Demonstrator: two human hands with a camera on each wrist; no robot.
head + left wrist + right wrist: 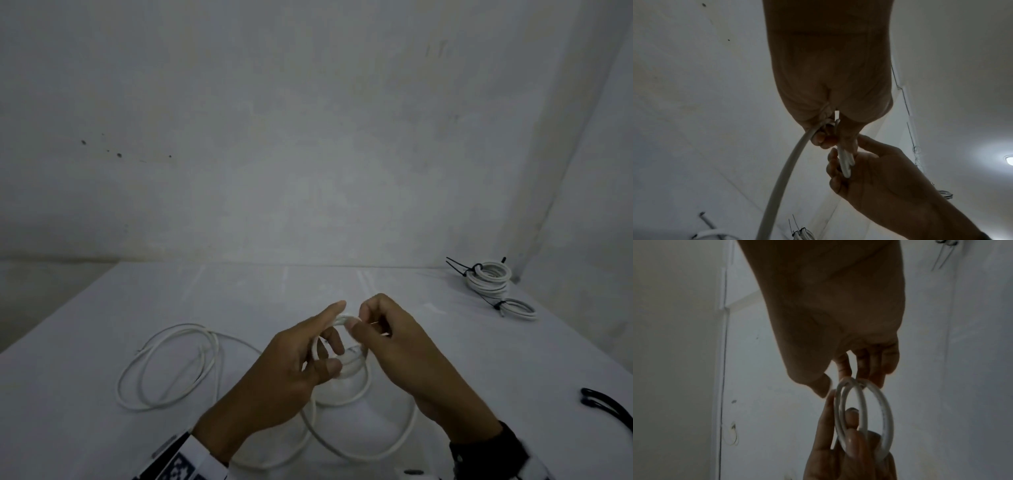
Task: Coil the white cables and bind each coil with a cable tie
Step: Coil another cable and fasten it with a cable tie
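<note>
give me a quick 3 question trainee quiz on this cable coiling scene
1. True or false: both hands hold the small white coil.
2. Where do the finished coils lie? A far right of the table B near left edge C on the floor
3. What colour are the spare cable ties at the right edge?

Key: 1 true, left hand and right hand both grip it; 2 A; 3 black

White cable [342, 366] between the hands, white coils [488, 279] far right bound with black ties [474, 270]; pale grey desk [102, 428].
</note>
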